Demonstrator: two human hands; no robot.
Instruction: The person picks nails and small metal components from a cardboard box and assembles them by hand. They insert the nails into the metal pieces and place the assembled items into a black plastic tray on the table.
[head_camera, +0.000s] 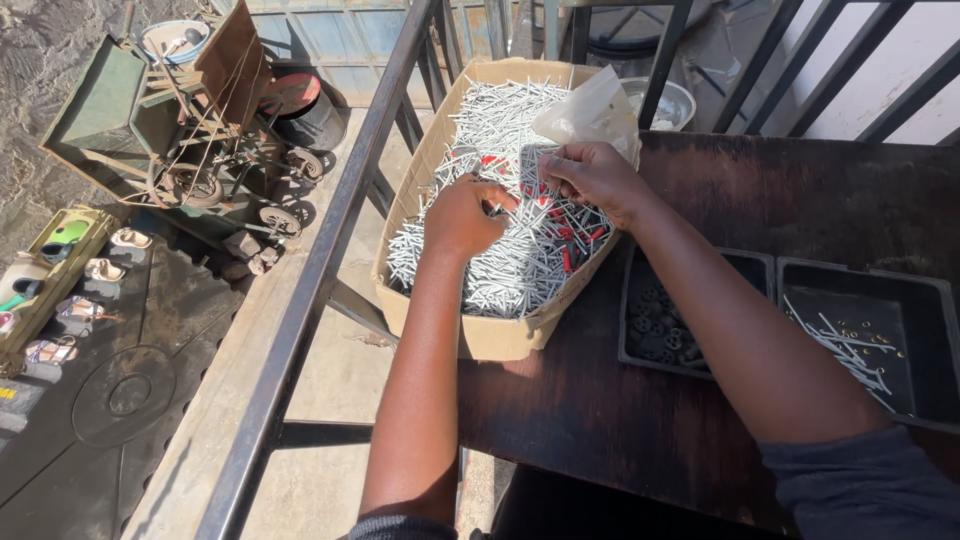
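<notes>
Both hands down in a cardboard box heaped with long silver screws, some tipped with red plugs. Left hand curled over the heap near the box's middle, grip closed on something small among the screws; cannot tell exactly what, since the fingers hide it. Right hand just beyond, fingertips pinched together at the pile beside a crumpled clear plastic bag; whether anything sits in that pinch, cannot tell. Box resting on a dark table at its left edge, beside a metal railing. To the right, 2 black trays: 1 with dark round washers, 1 with a few screws and small brass bits.
</notes>
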